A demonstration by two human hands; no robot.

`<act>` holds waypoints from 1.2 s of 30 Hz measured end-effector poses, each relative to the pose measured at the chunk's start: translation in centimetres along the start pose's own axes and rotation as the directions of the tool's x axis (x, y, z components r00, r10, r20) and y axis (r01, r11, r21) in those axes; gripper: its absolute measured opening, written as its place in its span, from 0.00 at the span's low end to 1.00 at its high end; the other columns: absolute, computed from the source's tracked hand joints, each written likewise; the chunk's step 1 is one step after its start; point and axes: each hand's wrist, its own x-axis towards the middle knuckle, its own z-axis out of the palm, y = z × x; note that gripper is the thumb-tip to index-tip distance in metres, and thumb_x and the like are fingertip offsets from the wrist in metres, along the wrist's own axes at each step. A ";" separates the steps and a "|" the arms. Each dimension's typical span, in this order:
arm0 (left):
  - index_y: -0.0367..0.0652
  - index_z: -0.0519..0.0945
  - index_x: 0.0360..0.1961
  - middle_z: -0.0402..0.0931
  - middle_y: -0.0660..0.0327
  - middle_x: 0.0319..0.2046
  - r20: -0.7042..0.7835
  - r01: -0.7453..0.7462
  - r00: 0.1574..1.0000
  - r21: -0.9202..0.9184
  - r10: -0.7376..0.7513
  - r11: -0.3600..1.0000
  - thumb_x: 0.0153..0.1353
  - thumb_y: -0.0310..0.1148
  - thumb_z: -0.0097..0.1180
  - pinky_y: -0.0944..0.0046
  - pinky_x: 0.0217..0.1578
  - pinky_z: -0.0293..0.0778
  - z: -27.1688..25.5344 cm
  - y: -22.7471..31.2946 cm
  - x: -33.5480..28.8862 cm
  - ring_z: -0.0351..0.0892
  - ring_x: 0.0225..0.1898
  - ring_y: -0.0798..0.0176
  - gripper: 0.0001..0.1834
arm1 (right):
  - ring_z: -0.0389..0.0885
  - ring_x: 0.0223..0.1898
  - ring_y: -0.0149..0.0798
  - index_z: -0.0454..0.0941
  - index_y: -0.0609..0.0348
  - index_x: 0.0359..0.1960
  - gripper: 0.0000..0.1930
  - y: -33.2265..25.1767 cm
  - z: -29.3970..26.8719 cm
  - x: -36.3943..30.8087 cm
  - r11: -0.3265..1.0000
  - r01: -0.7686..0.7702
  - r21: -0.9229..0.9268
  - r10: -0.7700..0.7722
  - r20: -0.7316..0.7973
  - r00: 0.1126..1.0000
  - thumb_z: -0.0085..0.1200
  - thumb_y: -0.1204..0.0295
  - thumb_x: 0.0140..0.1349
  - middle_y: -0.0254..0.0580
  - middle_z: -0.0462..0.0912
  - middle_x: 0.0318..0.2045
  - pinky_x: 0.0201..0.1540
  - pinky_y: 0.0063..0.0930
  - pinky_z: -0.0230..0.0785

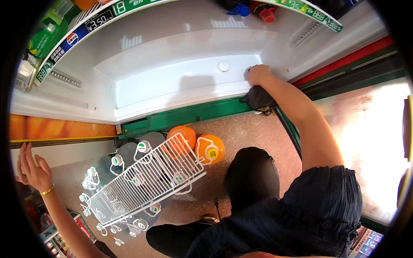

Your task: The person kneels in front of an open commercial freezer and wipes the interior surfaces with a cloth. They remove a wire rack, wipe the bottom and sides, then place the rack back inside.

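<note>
My right hand [259, 75] reaches into the bottom of a white fridge cabinet [172, 79], down at its right inner corner. Its fingers are curled, and a bit of something dark grey shows at their tips, too small to name. Just below the wrist, a dark rounded thing [259, 98] sits at the cabinet's green front sill [189, 112]; its kind is unclear. Out at the far left, my left hand [34, 170] is raised with fingers apart, holding nothing, by an orange-patterned panel [60, 131]. A gold bracelet [47, 189] circles that wrist.
A white wire shelf [142, 180] rests on several large handled bottles, with an orange bottle [215, 155] beside it on the speckled floor [258, 133]. Above, a shelf edge with price tags [101, 21] carries bottles. A bright glass door [361, 129] stands at right.
</note>
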 end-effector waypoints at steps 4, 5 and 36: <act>0.46 0.80 0.47 0.77 0.65 0.51 -0.032 -0.022 0.999 0.040 0.024 0.999 0.60 0.32 0.47 0.66 0.52 0.64 0.2 0.1 0.4 0.75 0.48 0.63 0.16 | 0.80 0.45 0.51 0.81 0.62 0.39 0.17 1.3 0.9 1.7 0.995 -0.013 0.102 0.020 -0.065 0.998 0.53 0.65 0.51 0.52 0.82 0.42 0.46 0.40 0.73; 0.46 0.80 0.47 0.77 0.65 0.51 -0.030 -0.022 0.999 0.046 0.023 0.999 0.60 0.32 0.47 0.67 0.51 0.65 0.1 0.2 0.2 0.75 0.48 0.63 0.16 | 0.80 0.45 0.51 0.81 0.63 0.38 0.17 0.9 1.2 1.2 0.987 -0.011 0.160 0.033 -0.135 0.990 0.54 0.65 0.50 0.53 0.82 0.41 0.46 0.40 0.73; 0.43 0.81 0.46 0.79 0.59 0.48 -0.073 -0.023 0.997 -0.095 0.016 0.995 0.64 0.32 0.45 0.64 0.45 0.75 -0.1 0.2 1.1 0.79 0.46 0.59 0.15 | 0.78 0.40 0.41 0.78 0.64 0.40 0.17 5.5 8.0 -21.6 0.155 0.168 0.974 -0.191 -0.138 0.972 0.41 0.84 0.49 0.45 0.81 0.36 0.47 0.29 0.69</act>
